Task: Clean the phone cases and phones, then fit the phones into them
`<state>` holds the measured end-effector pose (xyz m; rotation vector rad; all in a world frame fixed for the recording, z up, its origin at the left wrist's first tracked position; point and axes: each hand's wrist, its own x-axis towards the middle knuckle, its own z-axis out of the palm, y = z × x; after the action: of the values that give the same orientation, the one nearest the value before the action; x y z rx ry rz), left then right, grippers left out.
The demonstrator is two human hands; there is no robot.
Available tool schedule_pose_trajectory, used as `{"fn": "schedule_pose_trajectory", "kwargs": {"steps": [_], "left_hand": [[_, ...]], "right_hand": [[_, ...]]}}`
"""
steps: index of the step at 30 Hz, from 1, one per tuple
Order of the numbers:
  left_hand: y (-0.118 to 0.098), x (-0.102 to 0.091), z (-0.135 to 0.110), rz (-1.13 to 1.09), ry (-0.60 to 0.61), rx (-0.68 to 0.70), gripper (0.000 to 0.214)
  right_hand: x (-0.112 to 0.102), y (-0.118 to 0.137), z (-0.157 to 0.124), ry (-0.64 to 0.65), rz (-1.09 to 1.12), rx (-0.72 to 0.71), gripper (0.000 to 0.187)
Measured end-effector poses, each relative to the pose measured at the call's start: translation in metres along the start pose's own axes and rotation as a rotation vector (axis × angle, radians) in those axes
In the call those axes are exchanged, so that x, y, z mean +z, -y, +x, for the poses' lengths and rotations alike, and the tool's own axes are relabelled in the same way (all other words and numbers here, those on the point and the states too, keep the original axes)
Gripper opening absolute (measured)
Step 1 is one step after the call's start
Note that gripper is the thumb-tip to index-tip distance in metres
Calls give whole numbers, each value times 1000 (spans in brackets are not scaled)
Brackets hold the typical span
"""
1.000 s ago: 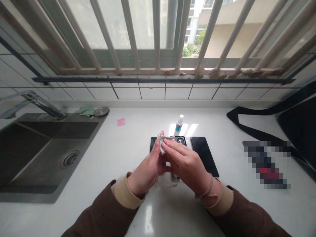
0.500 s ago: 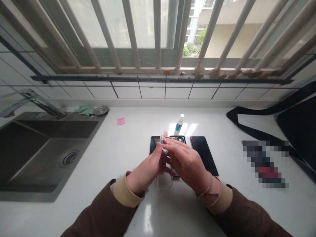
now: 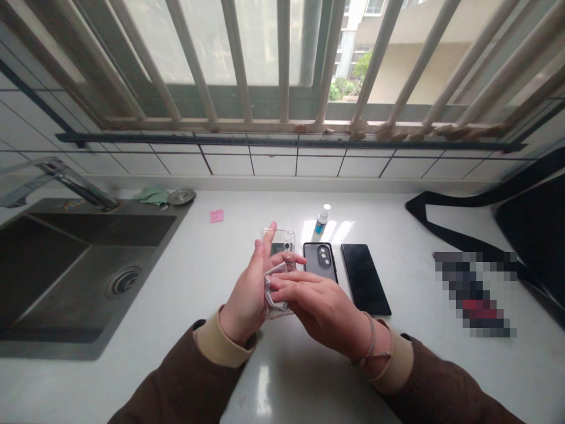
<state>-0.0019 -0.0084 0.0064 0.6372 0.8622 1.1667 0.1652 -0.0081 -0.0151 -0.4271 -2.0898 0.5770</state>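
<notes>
My left hand (image 3: 248, 288) holds a clear phone case (image 3: 279, 240) upright above the white counter (image 3: 185, 282), fingers along its left edge. My right hand (image 3: 318, 307) presses a small white cloth (image 3: 272, 281) against the lower part of the case. Behind the hands lie a dark phone case with a camera cutout (image 3: 320, 261) and a black phone (image 3: 364, 278), side by side. Another dark phone shows partly through the clear case. A small white bottle with a blue label (image 3: 322, 218) stands beyond them.
A dark sink (image 3: 70, 277) with a metal faucet (image 3: 57, 179) fills the left. A green rag (image 3: 152, 196), a metal drain cover (image 3: 181, 197) and a pink note (image 3: 216, 216) lie at the back. A black bag with a strap (image 3: 507, 218) sits at right, near a blurred object (image 3: 474, 291).
The hands have shifted left and nearer. The clear case now stands up in my left hand, and the cloth has moved down from its top to its lower part, uncovering the dark case behind.
</notes>
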Motion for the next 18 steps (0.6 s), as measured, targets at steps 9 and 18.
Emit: {"fn": "schedule_pose_trajectory", "kwargs": {"steps": [9, 18], "left_hand": [[-9, 0, 2, -114, -60, 15, 68], [-5, -3, 2, -52, 44, -92, 70]], "right_hand": [[0, 6, 3, 85, 196, 14, 17], [-11, 4, 2, 194, 358, 306, 18]]}}
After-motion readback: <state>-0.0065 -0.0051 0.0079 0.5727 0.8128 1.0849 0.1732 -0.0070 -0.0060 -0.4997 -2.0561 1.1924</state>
